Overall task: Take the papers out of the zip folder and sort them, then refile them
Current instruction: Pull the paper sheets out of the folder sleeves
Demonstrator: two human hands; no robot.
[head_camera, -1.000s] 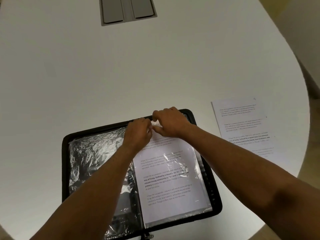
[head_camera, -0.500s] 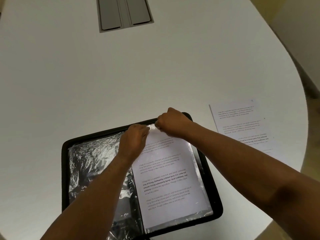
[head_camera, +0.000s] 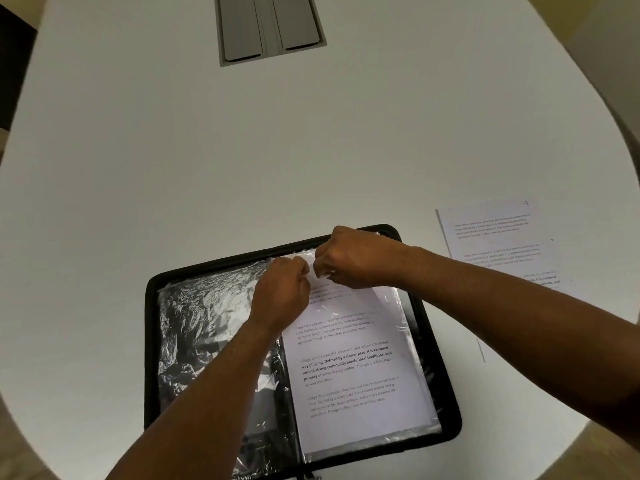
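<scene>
The printed sheet (head_camera: pixel 349 368) is lying inside a clear plastic sleeve (head_camera: pixel 408 327) on the right half of the open zip folder (head_camera: pixel 446 379), its long axis running from the folder's near edge up to its far edge, where the sleeve's mouth is sitting. Both hands are working at that far edge, so the way out for the sheet looks to be lengthwise, away from the person. The right hand (head_camera: pixel 353 258) is curling over the sleeve's top edge near the folder's far right corner, fingers bunched and pinching sheet or plastic, which of the two I cannot tell. The left hand (head_camera: pixel 282 291) is lying just beside it, toward the spine, fingers curled on the plastic at the mouth, apparently holding it down. The left half is showing only crinkled empty sleeves (head_camera: pixel 207 323). Loose papers (head_camera: pixel 498 244) are already lying on the desk (head_camera: pixel 173 150) well to the right, near its right edge, nearer the right hand.
</scene>
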